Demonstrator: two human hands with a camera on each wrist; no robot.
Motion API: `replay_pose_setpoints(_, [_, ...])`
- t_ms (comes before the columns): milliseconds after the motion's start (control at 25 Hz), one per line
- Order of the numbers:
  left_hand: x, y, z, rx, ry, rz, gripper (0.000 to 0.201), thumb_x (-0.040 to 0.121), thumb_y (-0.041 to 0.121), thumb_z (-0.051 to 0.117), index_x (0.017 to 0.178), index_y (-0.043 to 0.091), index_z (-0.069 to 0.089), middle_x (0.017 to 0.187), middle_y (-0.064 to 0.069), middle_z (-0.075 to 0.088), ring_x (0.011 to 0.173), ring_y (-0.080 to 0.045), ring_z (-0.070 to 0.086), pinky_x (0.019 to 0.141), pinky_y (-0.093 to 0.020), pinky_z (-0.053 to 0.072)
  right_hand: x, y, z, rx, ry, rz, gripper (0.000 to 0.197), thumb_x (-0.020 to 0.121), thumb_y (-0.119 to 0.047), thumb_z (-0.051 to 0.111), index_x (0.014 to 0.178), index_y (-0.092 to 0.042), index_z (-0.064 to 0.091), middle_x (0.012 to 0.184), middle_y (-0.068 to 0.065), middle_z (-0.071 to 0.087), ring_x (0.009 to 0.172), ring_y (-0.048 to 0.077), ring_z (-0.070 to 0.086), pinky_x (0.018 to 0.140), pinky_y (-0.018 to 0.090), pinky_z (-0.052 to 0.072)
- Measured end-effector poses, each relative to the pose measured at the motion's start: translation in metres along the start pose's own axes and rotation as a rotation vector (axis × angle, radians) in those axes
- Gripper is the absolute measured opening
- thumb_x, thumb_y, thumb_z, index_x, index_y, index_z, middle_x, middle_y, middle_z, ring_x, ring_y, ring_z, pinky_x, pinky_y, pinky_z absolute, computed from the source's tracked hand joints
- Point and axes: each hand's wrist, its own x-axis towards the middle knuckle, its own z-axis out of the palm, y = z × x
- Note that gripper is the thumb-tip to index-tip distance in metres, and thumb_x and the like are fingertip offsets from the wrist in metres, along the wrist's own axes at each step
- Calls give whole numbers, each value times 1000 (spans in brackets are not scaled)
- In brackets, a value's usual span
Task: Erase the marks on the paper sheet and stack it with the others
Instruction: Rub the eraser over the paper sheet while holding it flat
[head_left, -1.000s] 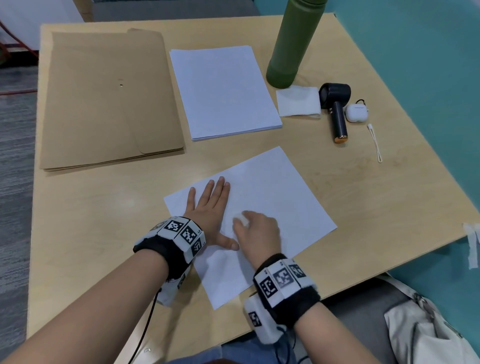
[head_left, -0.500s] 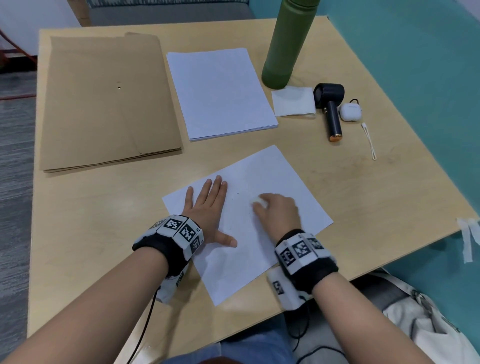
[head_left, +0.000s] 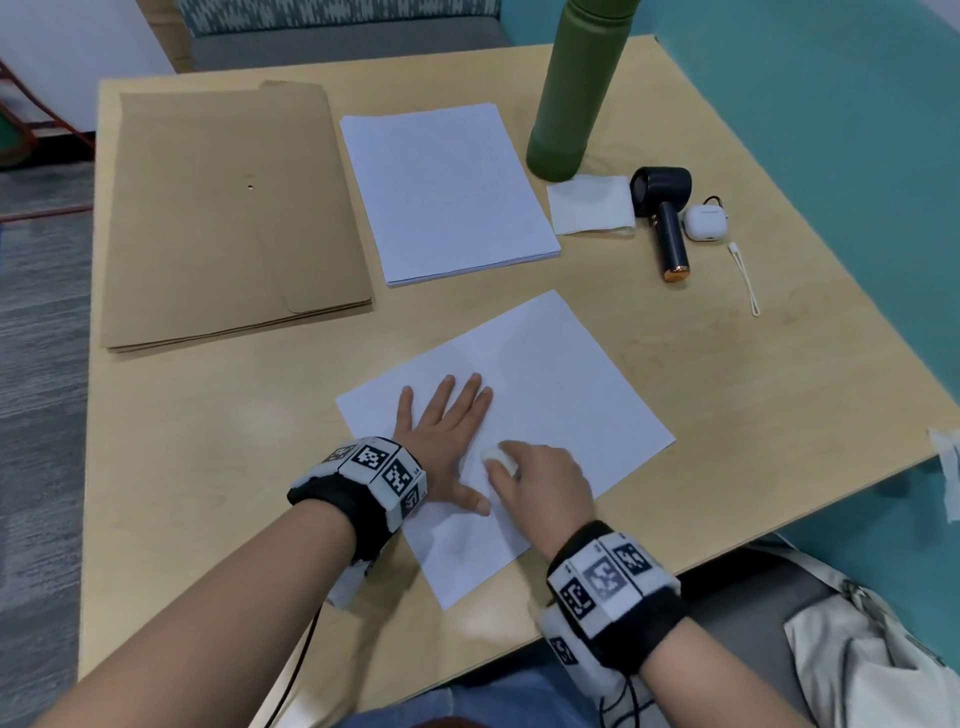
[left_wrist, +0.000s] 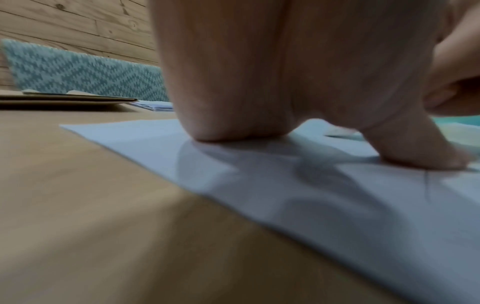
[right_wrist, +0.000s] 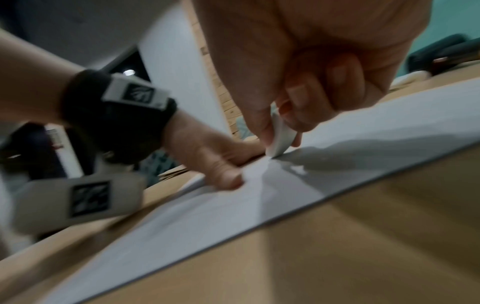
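While the paper sheet (head_left: 545, 395) lies skewed at lower centre of the head view, the left hand (head_left: 441, 441) presses it flat, fingers straight and spread, thumb out to the right. Just beside that thumb the right hand (head_left: 545, 483) pinches a white eraser (head_left: 500, 458) between thumb and curled fingers (its lower edge touches the paper in the right wrist view). Above, at upper centre, sits the paper stack (head_left: 447, 192), apart from the sheet; brown envelopes (head_left: 223, 218) lie upper left, a green bottle (head_left: 576, 88) upper right on the bench (head_left: 208, 467)
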Motion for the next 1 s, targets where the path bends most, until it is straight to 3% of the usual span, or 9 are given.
replay_pose_setpoints(120, [2, -2, 0, -12, -9, -3, 130, 68, 70, 63, 143, 21, -30, 150, 5, -37, 139, -22, -33, 106, -57, -20, 10, 25, -23, 71, 88, 195, 37, 91, -38, 46, 119, -18, 59, 111, 11, 67, 106, 31, 59, 88, 36, 47])
replay_pose_setpoints(200, [2, -2, 1, -21, -7, -11, 130, 67, 71, 63, 143, 22, -30, 150, 5, -37, 139, -21, -33, 106, -57, -21, 22, 38, -40, 101, 170, 287, 34, 92, -34, 47, 111, -13, 63, 105, 13, 68, 98, 32, 60, 82, 37, 49])
replay_pose_setpoints(320, [3, -4, 1, -18, 21, -50, 128, 68, 73, 60, 143, 22, -30, 150, 5, -38, 139, -22, -32, 107, -58, -19, 29, 22, -35, 107, 162, 197, 35, 93, -31, 45, 109, -6, 62, 104, 15, 67, 99, 33, 59, 83, 37, 48])
replay_pose_setpoints(480, [1, -9, 0, -17, 68, -109, 123, 72, 69, 59, 145, 22, -27, 151, 4, -35, 141, -23, -29, 108, -60, -14, 8, -19, 8, 13, -87, -74, 32, 93, -34, 42, 108, -12, 59, 105, 12, 66, 103, 31, 59, 84, 37, 48])
replay_pose_setpoints(560, [0, -11, -1, -47, 66, -123, 125, 70, 70, 60, 145, 21, -27, 150, 4, -36, 140, -23, -30, 108, -60, -15, 8, -11, 4, 40, -70, -41, 32, 92, -36, 44, 110, -16, 60, 105, 10, 67, 102, 30, 60, 84, 36, 49])
replay_pose_setpoints(640, [-1, -13, -1, -82, 58, -128, 129, 66, 73, 62, 144, 22, -28, 150, 5, -37, 140, -23, -32, 107, -59, -18, 22, 15, -15, 84, 5, 92, 36, 91, -38, 47, 118, -19, 60, 110, 9, 67, 104, 29, 60, 87, 34, 49])
replay_pose_setpoints(760, [1, -11, -2, -91, 56, -130, 131, 64, 73, 62, 144, 22, -28, 150, 5, -37, 139, -22, -32, 106, -59, -19, 34, 39, -36, 109, 166, 241, 33, 90, -34, 48, 110, -13, 64, 97, 14, 69, 93, 32, 61, 79, 35, 50])
replay_pose_setpoints(880, [1, -11, -1, -80, 62, -137, 130, 65, 74, 61, 144, 22, -28, 150, 5, -36, 140, -23, -32, 107, -59, -18, 18, 13, -14, 84, 78, 77, 29, 91, -30, 45, 99, -8, 62, 94, 15, 68, 92, 33, 60, 75, 35, 47])
replay_pose_setpoints(1000, [1, -12, 1, -79, 66, -139, 129, 66, 75, 59, 144, 21, -28, 150, 4, -37, 139, -23, -32, 107, -60, -17, -4, -3, 7, 66, -46, -67, 32, 92, -33, 44, 107, -12, 62, 100, 11, 69, 98, 29, 61, 81, 35, 48])
